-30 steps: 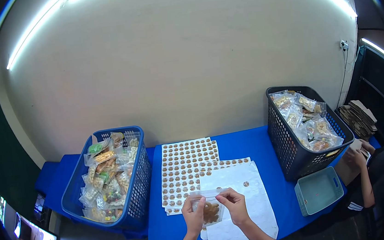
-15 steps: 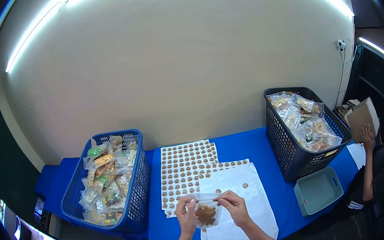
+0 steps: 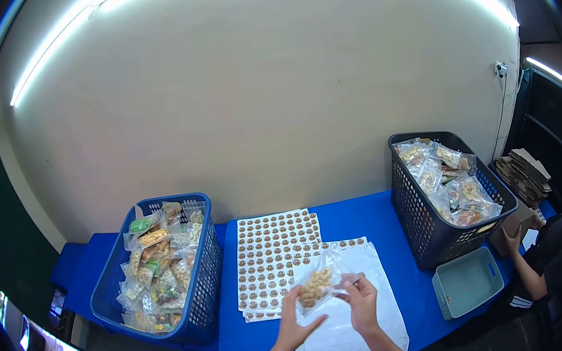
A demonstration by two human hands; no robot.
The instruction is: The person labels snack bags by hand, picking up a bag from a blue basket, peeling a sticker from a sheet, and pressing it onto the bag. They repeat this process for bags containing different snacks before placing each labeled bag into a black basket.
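Observation:
A clear plastic bag of pale brown snack pieces (image 3: 317, 287) is held above the sheets, tilted, its upper part reaching away from me. My left hand (image 3: 294, 321) has its fingers at the bag's left edge, with the thumb stretched out to the side. At the bag's lower right edge, my right hand (image 3: 363, 299) pinches the plastic between thumb and fingers. Below both hands lies a mostly bare white backing sheet (image 3: 382, 311). Beside it, to the left, is a sheet with rows of round brown stickers (image 3: 265, 251).
A blue basket (image 3: 212, 250) full of bagged snacks stands left, and a black basket (image 3: 430, 249) of similar bags stands right. In front of the black one is a grey-green tray (image 3: 446, 295). A co-worker's arm (image 3: 528, 273) reaches in near stacked cardboard (image 3: 524, 176) at right.
The bag has turned and tilted, showing its pieces from another side. My left thumb has come off it. The co-worker has lowered the cardboard piece toward the table.

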